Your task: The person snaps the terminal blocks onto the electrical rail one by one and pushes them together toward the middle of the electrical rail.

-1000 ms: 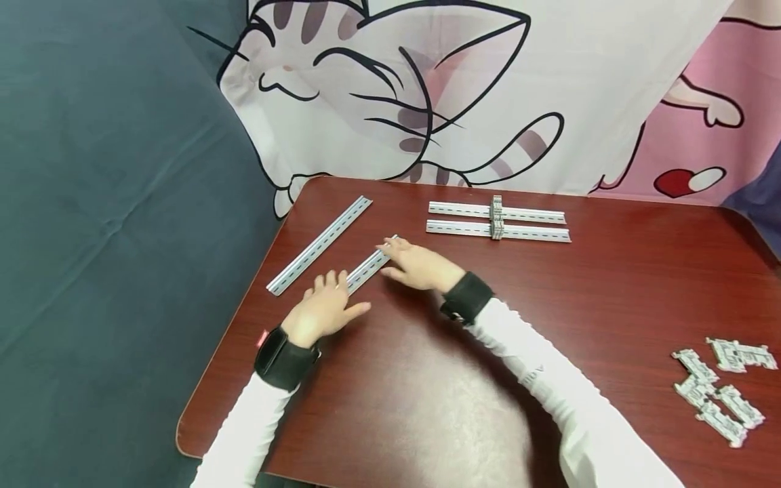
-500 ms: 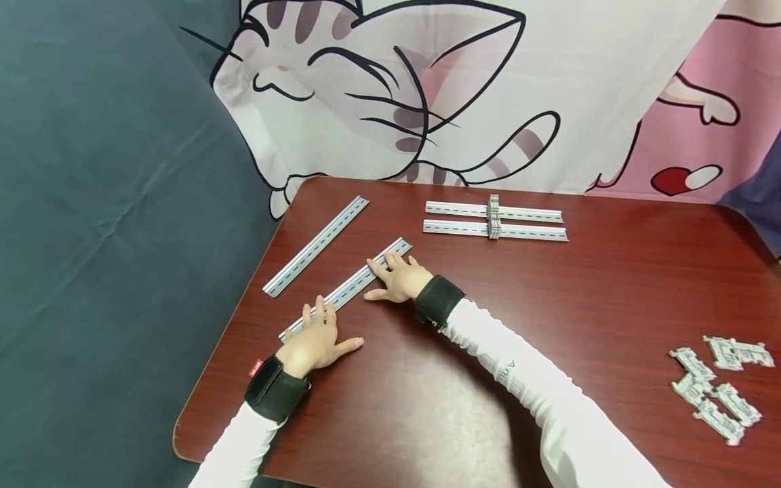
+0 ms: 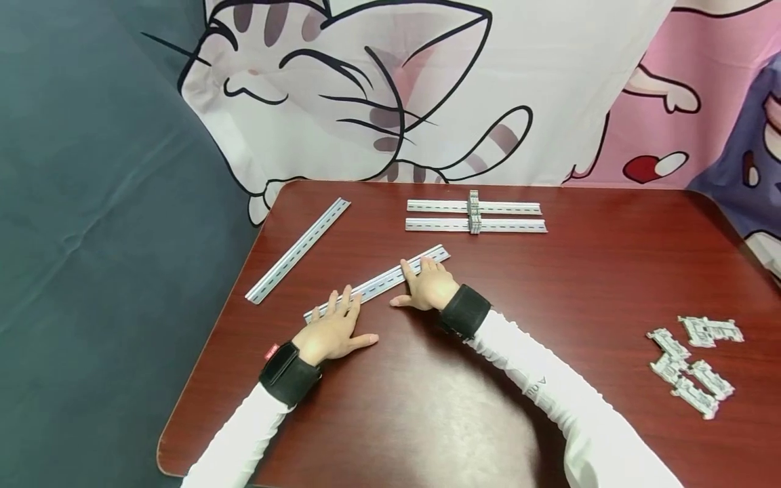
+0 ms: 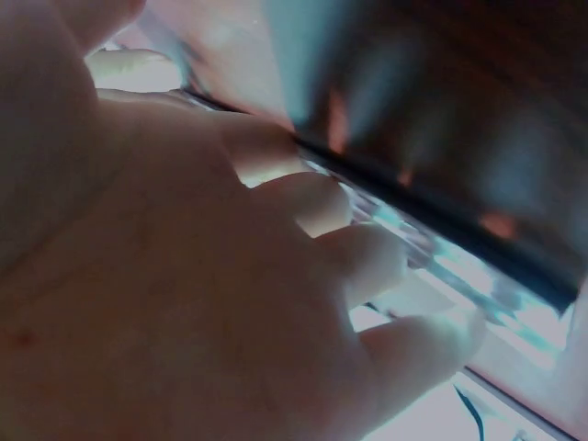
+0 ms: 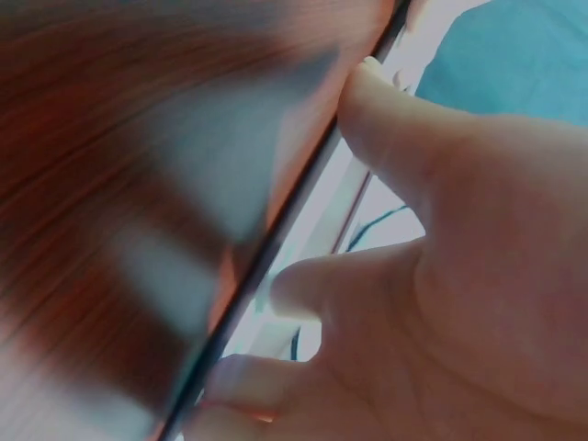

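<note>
A slotted metal DIN rail [image 3: 382, 282] lies slantwise on the brown table, its right end farther back than its left. My left hand [image 3: 329, 335] is spread over the left part, straight fingers on the rail and thumb out to the right. On the right part rest the fingers of my right hand [image 3: 432, 288], its thumb pointing left on the near side. Both wrist views show extended fingers close up at a long edge; much there is blurred. A second DIN rail [image 3: 299, 251] lies to the left, more steeply slanted.
At the back, two parallel rails, the far rail [image 3: 439, 206] and the near rail [image 3: 436, 225], are bridged by a stack of thin pale pieces [image 3: 474, 213]. Several pale grey-green clip-like plastic pieces [image 3: 692, 396] lie at the right. A cat-print cloth [image 3: 342, 81] hangs behind the table.
The rail under my hands has come nearer and turned to a flatter slant, its right end swinging right. Both hands have moved with it. The whole head view has shifted slightly.
</note>
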The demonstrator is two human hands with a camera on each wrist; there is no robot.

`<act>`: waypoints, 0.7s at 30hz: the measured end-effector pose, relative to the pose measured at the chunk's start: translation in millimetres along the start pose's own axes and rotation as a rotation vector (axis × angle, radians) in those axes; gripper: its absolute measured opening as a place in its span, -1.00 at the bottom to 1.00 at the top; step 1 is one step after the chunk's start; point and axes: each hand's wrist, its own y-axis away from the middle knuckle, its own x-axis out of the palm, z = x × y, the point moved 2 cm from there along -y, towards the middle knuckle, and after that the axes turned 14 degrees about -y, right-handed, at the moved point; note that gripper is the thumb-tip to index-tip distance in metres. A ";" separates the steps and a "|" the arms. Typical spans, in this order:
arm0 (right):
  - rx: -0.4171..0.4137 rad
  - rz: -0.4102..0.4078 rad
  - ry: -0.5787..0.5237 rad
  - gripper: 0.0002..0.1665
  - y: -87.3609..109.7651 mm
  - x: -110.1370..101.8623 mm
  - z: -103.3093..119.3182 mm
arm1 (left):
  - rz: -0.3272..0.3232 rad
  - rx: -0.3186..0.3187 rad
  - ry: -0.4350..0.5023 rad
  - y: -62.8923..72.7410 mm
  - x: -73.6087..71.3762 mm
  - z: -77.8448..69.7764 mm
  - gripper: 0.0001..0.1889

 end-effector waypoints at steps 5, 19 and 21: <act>0.060 -0.036 0.004 0.09 10.7 -8.5 -24.5 | 0.011 0.067 -0.041 -22.0 -10.2 -13.5 -0.08; 0.193 -0.075 -0.021 0.08 46.7 -16.7 -92.8 | -0.009 0.246 -0.074 -50.7 -20.0 -49.4 -0.13; 0.201 -0.088 -0.032 0.07 51.6 -18.5 -102.0 | -0.020 0.278 -0.082 -56.5 -21.6 -54.3 -0.13</act>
